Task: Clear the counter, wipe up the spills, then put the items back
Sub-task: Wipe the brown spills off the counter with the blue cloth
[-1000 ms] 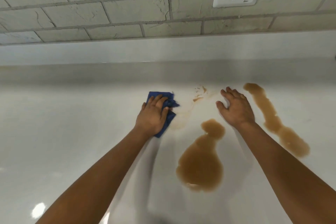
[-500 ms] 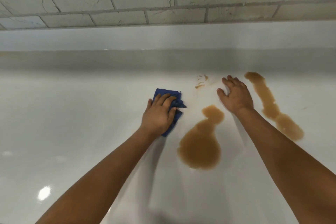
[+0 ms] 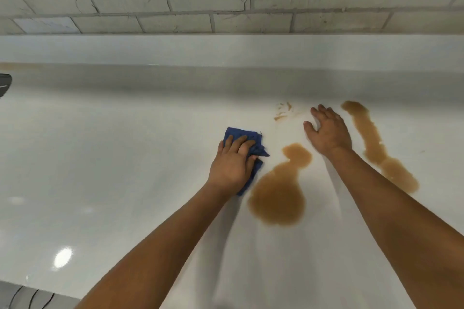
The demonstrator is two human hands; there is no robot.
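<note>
Two brown spills (image 3: 278, 195) (image 3: 376, 143) sit on the counter (image 3: 100, 158); beside the big spill, the left hand (image 3: 232, 165) presses a cloth (image 3: 253, 153), the right hand (image 3: 329, 133) lies flat, fingers straight

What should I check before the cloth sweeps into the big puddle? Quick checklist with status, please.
1. Left hand pressing on cloth: ok.
2. Cloth beside big puddle, path between bare: ok.
3. Right hand flat on counter, between the puddles, out of the liquid: ok.
4. Long spill wiped: not ok.
5. Smears near the back wiped: not ok.
6. Cloth dry enough to soak: cannot tell.
</note>
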